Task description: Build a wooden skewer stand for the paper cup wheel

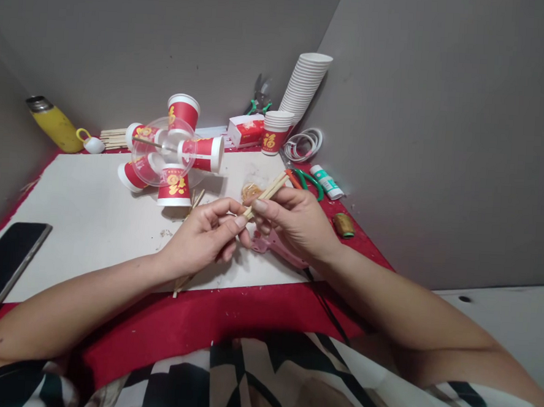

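Between my two hands is a small bundle of wooden sticks (273, 188), tilted up to the right. My left hand (208, 230) pinches its lower end with thumb and fingers. Higher up, my right hand (301, 220) grips the same sticks, thumb on top. Beneath my right hand lies a pink glue gun (281, 250), partly covered. Just behind the hands is a clear bag of rubber bands (250, 192). A wheel of red paper cups (175, 188) around clear discs (147, 140) stands beyond my left hand. More loose sticks (198, 202) lie partly hidden behind my left hand.
A phone (7, 267) lies at the left on the white board (82, 216). Along the back are a yellow bottle (55, 126), a tissue pack (246, 131) and a tall cup stack (304, 86). Green-handled scissors (317, 185), a glue tube (327, 182) and a thread spool (343, 225) sit right.
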`<action>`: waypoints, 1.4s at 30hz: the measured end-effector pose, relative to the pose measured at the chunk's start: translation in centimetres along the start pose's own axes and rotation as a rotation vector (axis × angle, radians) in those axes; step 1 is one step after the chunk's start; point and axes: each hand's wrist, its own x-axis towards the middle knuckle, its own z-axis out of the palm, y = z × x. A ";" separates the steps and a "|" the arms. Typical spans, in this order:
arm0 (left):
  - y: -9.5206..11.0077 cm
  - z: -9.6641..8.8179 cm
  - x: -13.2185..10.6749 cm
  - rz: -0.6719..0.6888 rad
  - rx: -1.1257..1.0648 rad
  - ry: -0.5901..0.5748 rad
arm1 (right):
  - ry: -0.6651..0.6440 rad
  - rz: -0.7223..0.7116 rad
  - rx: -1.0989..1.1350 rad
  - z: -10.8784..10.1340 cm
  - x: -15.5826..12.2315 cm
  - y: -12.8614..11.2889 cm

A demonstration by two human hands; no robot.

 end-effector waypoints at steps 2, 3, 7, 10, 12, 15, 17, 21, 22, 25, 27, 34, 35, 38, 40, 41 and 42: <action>0.2 -0.2 0.2 0.039 -0.002 0.028 | -0.008 -0.024 0.002 -0.1 0.0 -0.1; 0.2 -0.3 0.3 0.074 0.003 0.060 | -0.007 -0.043 0.000 -0.1 0.0 -0.2; 0.5 -1.1 0.6 0.245 0.059 0.246 | -0.023 -0.055 -0.077 0.1 -0.1 -0.7; 0.6 -1.6 0.7 0.349 0.090 0.321 | -0.143 0.038 -0.186 0.7 -0.2 -0.9; 0.7 -1.7 0.6 0.403 0.120 0.354 | -0.239 0.044 -0.262 1.5 -0.2 -1.0; 0.9 -1.6 0.3 0.465 0.177 0.390 | -0.338 -0.035 -0.357 2.6 0.0 -1.0; 1.2 -1.6 0.0 0.497 0.213 0.389 | -0.379 -0.070 -0.390 3.1 0.1 -1.1; 2.0 -1.7 -0.7 0.529 0.341 0.438 | -0.404 -0.200 -0.468 3.3 0.2 -1.3; 2.2 -1.8 -0.9 0.530 0.380 0.453 | -0.405 -0.235 -0.496 3.2 0.2 -1.4; 2.9 -1.7 -1.3 0.523 0.448 0.447 | -0.399 -0.325 -0.595 2.7 0.0 -1.7; 3.4 -1.6 -1.5 0.515 0.469 0.422 | -0.387 -0.371 -0.659 2.4 0.0 -2.0; 4.4 -1.1 -1.8 0.448 0.395 0.351 | -0.351 -0.535 -0.836 1.9 0.5 -2.2; 4.5 -1.1 -1.7 0.450 0.365 0.349 | -0.345 -0.569 -0.852 1.9 0.6 -2.2; 5.0 -1.2 -1.6 0.470 0.307 0.332 | -0.349 -0.671 -0.900 2.3 1.2 -2.2; 5.4 -1.4 -1.6 0.490 0.317 0.323 | -0.370 -0.712 -0.915 2.7 1.7 -2.2; 5.7 -1.6 -1.7 0.496 0.334 0.330 | -0.378 -0.720 -0.913 2.9 1.9 -2.2; 6.0 -1.8 -1.8 0.506 0.352 0.348 | -0.377 -0.724 -0.904 3.1 2.2 -2.1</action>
